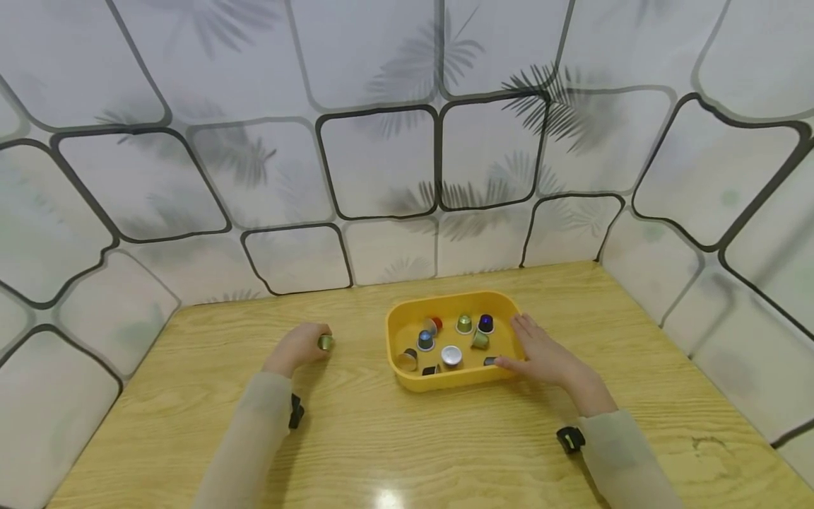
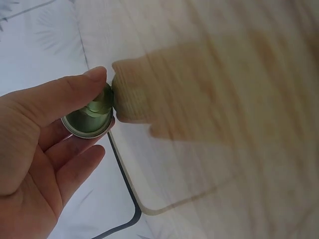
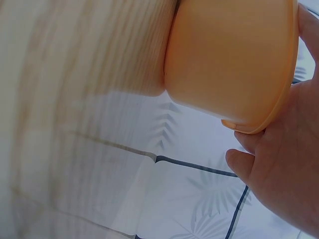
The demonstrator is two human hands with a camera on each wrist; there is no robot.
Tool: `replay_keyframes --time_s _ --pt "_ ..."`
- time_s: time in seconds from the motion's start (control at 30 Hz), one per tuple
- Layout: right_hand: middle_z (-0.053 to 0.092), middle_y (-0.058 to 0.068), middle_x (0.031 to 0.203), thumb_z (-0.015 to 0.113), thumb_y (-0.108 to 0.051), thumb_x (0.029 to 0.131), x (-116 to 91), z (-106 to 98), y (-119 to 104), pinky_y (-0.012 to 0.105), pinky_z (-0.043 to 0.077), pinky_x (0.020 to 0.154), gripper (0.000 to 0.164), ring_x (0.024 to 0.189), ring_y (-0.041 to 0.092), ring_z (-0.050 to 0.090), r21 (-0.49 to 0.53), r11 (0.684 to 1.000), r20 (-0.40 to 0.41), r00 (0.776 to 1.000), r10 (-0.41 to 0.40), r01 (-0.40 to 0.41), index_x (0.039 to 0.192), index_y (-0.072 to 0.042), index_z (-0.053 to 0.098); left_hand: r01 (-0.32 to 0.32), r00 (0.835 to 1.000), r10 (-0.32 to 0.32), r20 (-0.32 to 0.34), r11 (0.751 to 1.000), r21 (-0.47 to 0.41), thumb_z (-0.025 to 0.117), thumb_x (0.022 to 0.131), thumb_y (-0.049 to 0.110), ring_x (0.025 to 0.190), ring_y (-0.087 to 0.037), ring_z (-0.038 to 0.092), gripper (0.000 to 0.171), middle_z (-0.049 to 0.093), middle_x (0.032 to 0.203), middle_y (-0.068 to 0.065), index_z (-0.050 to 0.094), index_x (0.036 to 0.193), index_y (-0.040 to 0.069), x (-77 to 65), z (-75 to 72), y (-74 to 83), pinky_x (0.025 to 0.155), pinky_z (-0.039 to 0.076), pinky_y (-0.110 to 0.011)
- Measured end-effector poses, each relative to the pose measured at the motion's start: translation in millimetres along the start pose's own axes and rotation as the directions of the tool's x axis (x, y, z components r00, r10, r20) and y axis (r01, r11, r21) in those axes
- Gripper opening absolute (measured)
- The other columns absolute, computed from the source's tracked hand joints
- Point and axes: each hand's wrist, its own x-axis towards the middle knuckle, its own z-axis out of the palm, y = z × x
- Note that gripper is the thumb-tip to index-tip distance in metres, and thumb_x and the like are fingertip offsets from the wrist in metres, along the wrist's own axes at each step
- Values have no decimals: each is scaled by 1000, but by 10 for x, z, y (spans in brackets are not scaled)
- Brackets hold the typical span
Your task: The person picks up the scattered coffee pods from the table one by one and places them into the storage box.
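Note:
My left hand (image 1: pixel 301 348) pinches a green coffee capsule (image 1: pixel 326 342) between thumb and fingers, left of the yellow tray (image 1: pixel 420 384). In the left wrist view the capsule (image 2: pixel 87 123) is at the wooden surface, its rim tilted toward the camera. My right hand (image 1: pixel 545 355) holds the tray's right end, thumb over the rim and fingers along the outside; the right wrist view shows the tray's outer wall (image 3: pixel 229 55). Inside lie several capsules, including a blue one (image 1: pixel 425 340), a dark blue one (image 1: pixel 486 323), a light green one (image 1: pixel 464 323) and a silver-white one (image 1: pixel 451 355).
The tray stands on a wood-grain table (image 1: pixel 356 438). A patterned white curtain or covering (image 1: pixel 381 170) rises behind the table and along both sides. Black bands sit at both wrists.

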Motion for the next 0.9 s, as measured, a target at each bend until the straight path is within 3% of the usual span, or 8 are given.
replay_keyframes --time_s 0.37,0.6,0.9 --pt "9 30 140 46 -61 80 1 -15 -24 52 11 101 97 128 41 6 -10 1000 -2 1000 -5 5 135 13 15 -20 1000 20 -19 1000 0 70 73 4 71 -18 51 22 59 80 -4 61 93 2 -2 36 -4 64 44 -35" --pt "9 31 140 46 -60 81 -1 -13 -34 52 11 101 97 128 41 6 -7 1000 3 1000 -13 13 134 14 14 -10 998 8 -58 1000 -26 69 74 5 75 -19 53 27 60 85 -6 61 99 0 -15 24 103 67 45 -36" --pt "6 28 141 46 -61 80 -7 -10 -26 54 11 101 98 129 40 3 25 1000 22 1000 7 -7 136 11 11 -63 993 58 -105 997 -50 69 76 11 79 -19 56 33 60 89 -6 59 106 -1 53 11 292 70 47 -35"
